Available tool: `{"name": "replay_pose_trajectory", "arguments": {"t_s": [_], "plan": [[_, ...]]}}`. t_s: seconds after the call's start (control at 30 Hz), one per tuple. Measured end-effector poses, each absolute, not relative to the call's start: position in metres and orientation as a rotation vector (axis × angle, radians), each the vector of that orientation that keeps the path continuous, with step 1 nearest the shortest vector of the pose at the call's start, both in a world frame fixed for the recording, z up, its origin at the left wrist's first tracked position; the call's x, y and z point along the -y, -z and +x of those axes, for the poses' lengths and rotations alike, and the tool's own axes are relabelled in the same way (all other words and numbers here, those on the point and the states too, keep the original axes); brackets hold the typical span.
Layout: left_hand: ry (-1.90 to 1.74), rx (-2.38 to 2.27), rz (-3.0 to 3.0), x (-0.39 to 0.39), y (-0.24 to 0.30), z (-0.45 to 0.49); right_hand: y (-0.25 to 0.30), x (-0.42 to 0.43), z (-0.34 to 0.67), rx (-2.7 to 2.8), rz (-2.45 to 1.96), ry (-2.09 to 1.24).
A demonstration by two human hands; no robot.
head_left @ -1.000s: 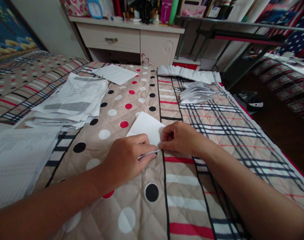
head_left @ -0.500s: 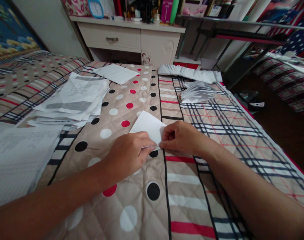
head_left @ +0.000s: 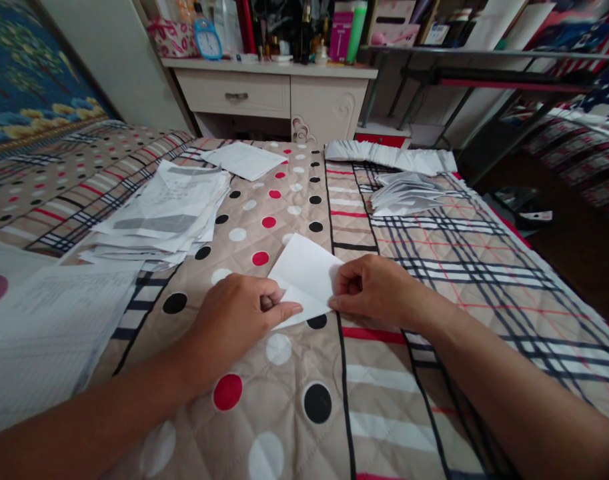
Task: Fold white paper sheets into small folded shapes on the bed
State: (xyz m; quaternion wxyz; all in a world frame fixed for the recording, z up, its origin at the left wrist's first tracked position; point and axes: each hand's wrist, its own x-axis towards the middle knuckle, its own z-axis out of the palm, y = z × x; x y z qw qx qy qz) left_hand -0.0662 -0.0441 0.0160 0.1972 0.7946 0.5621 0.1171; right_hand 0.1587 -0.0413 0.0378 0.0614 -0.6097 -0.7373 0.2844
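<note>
A small white sheet of paper point(head_left: 308, 270) with a crease across its near part lies on the patterned bed cover point(head_left: 264, 360). My right hand point(head_left: 367, 287) pinches its right corner between thumb and fingers. On the paper's left near side rests my left hand point(head_left: 249, 307), its fingers curled and its thumb stretched along the folded part. The paper's left edge is partly hidden beneath the left fingers.
Left of my hands is a stack of printed papers point(head_left: 159, 213), with more sheets point(head_left: 49, 327) nearer me. A white sheet point(head_left: 247, 161) lies farther back. At back right are a row of folded papers point(head_left: 391, 157) and a smaller folded pile point(head_left: 409, 195). A white cabinet point(head_left: 264, 93) stands beyond.
My left hand has slid left along the paper, and the creased near part now shows. The right hand keeps its pinch at the right corner. The whole view has shifted slightly.
</note>
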Motion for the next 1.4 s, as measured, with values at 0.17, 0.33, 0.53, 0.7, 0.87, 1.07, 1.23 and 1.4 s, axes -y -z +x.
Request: {"name": "replay_pose_trajectory", "arguments": {"t_s": [0.17, 0.33, 0.53, 0.7, 0.87, 1.07, 1.23, 1.4], "plan": [[-0.254, -1.567, 2.171, 0.044, -0.02, -0.067, -0.037, 0.041, 0.159, 2.231, -1.854, -0.84], [-0.274, -1.578, 2.256, 0.045, -0.018, -0.068, -0.039, 0.04, 0.157, 2.227, -1.879, -0.847], [-0.229, -1.561, 2.329, 0.044, -0.02, -0.065, -0.04, 0.04, 0.157, 2.229, -1.869, -0.836], [-0.219, -1.593, 2.314, 0.042, -0.022, -0.064, -0.038, 0.04, 0.159, 2.226, -1.86, -0.839], [-0.236, -1.596, 2.33, 0.038, -0.021, -0.064, -0.037, 0.041, 0.158, 2.218, -1.852, -0.862], [-0.239, -1.573, 2.353, 0.036, -0.022, -0.064, -0.038, 0.041, 0.158, 2.22, -1.841, -0.876], [-0.271, -1.551, 2.37, 0.035, -0.019, -0.065, -0.038, 0.041, 0.159, 2.235, -1.857, -0.86], [-0.35, -1.461, 2.469, 0.036, -0.015, -0.07, -0.037, 0.04, 0.16, 2.24, -1.846, -0.859]]}}
